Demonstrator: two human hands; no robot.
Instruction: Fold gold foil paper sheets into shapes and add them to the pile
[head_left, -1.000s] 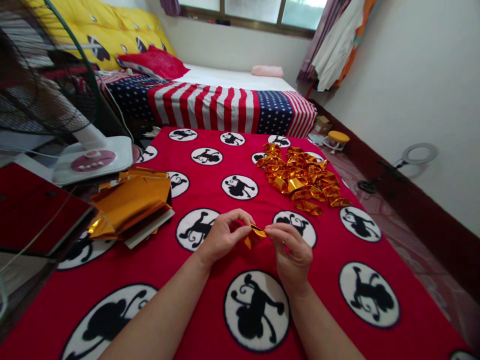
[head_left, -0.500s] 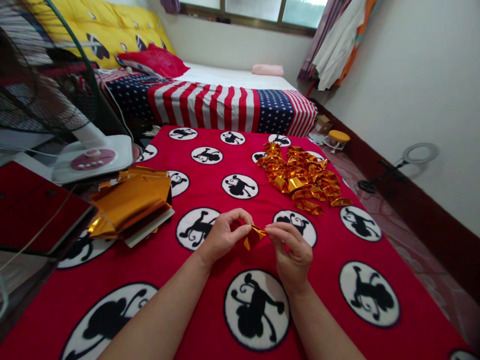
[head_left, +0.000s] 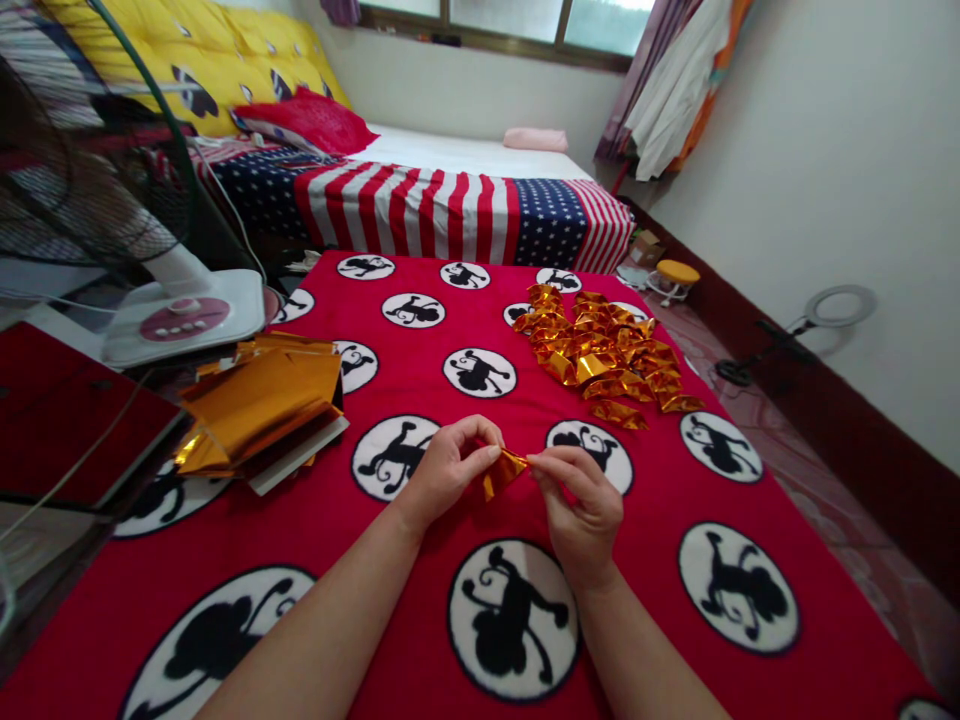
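Observation:
A small piece of folded gold foil paper [head_left: 504,473] is held between my two hands, just above the red cloth [head_left: 390,610]. My left hand [head_left: 456,462] pinches its upper left edge between thumb and forefinger. At its right corner, the thumb and forefinger of my right hand [head_left: 581,505] are closed on it. Beyond my right hand lies a pile of folded gold foil pieces [head_left: 600,350]. To the left of my left hand is a stack of flat gold foil sheets [head_left: 262,400].
A white electric fan [head_left: 184,315] stands at the left, beside a dark red box-like object [head_left: 67,410]. Past the cloth is a bed [head_left: 420,210] with a striped and starred cover. A yellow stool [head_left: 679,272] and a ring light [head_left: 840,305] are on the right.
The foil piece has tilted slightly in my fingers, its loose end shifting a little left. My right hand has moved very slightly left. The pile and the stack look the same.

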